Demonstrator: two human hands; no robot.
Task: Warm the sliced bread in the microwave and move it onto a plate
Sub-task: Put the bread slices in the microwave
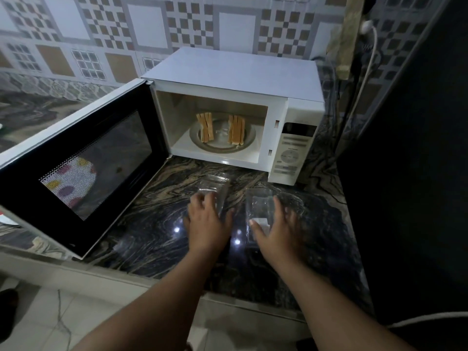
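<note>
Nearest the camera, both forearms are reaching forward over the dark marbled tabletop (152, 239) in front of the microwave (235, 79). The left hand (206, 221) is resting palm down with its fingers curled over the near end of a clear plastic container (214, 188), apparently gripping it. The right hand (277, 233) is lying spread and flat, fingers splayed, against a second clear container (258, 206) just right of the first; whether it is actually gripping cannot be told. Both containers are sitting directly before the microwave's open cavity. The microwave door (83, 158) is standing swung fully out to the left of the cavity, and a patterned plate (69, 181) is showing through its mesh window. Inside the cavity, on the glass turntable (222, 143), the sliced bread is standing on edge in two groups, a left bread stack (205, 127) and a right bread stack (236, 129), apart from each other. The bread is judged light, soft and easily crushed or crumbled; each group should be taken gently across its broad outer faces, kept together, and possibly warm. Farther back, a patterned tiled wall (152, 26) is running behind the microwave.
</note>
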